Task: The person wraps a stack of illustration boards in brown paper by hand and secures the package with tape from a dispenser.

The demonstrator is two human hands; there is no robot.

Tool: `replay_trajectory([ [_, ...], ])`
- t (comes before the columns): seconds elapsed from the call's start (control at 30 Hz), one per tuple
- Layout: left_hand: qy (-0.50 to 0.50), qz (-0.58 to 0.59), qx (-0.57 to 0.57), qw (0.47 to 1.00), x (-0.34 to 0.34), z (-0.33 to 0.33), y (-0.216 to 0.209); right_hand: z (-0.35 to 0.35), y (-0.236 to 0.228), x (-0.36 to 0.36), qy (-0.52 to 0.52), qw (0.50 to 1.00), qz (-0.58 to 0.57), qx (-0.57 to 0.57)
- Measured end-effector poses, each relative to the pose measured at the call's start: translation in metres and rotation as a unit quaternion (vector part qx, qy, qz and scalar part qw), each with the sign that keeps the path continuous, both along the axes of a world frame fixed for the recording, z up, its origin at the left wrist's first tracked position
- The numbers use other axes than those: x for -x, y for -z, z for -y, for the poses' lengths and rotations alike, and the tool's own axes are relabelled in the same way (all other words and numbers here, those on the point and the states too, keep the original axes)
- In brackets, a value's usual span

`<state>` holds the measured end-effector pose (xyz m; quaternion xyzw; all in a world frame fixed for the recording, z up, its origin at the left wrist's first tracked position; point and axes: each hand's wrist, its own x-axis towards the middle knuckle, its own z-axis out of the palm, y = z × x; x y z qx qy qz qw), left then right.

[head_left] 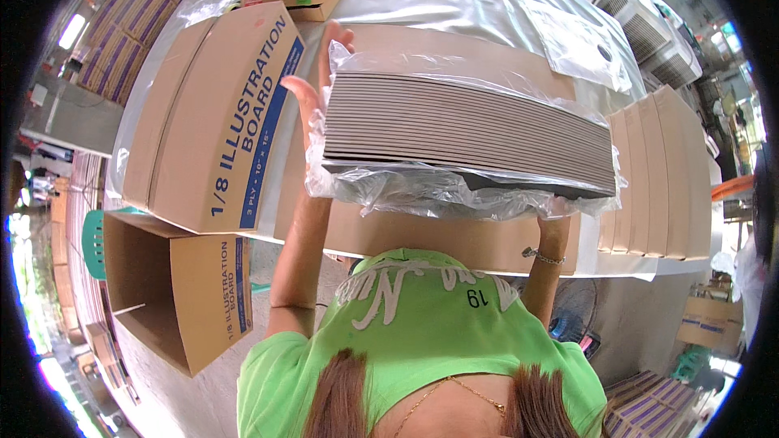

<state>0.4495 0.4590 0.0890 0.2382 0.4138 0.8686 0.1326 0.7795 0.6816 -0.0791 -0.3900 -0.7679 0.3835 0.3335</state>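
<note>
Brown hair hangs close to us, over a bright green shirt. Past it is a big table with a shiny white cloth on top, and brown card is laid over the middle.

On the left side of the table stands a big shut box with blue print. A thick stack of boards is in the middle, right in front of the person, with its thin gray edges showing. Clear plastic is wrapped loosely around it. I can't tell if the stack touches the card. To the right, brown boxes stand side by side. An open box is low down on the left, and a small box is at the far edge.

The left hand is at the left end of the stack, wide open, thumb well away from the fingers. The right hand is at the near right edge; plastic hides most of it, so I can't tell how far its fingers bend. A silver bracelet is on that wrist.
</note>
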Motion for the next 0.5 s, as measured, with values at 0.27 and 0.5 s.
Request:
replay_trajectory([
  [0.27, 0.218, -0.018, 0.028, 0.975, -0.001, -0.015, -0.014, -0.009, -0.001, 0.004, -0.013, 1.000, 0.005, -0.005],
  [0.5, -0.068, -0.036, 0.071, 0.995, 0.010, -0.020, -0.019, -0.007, 0.000, 0.004, -0.016, 1.000, 0.016, -0.006],
])
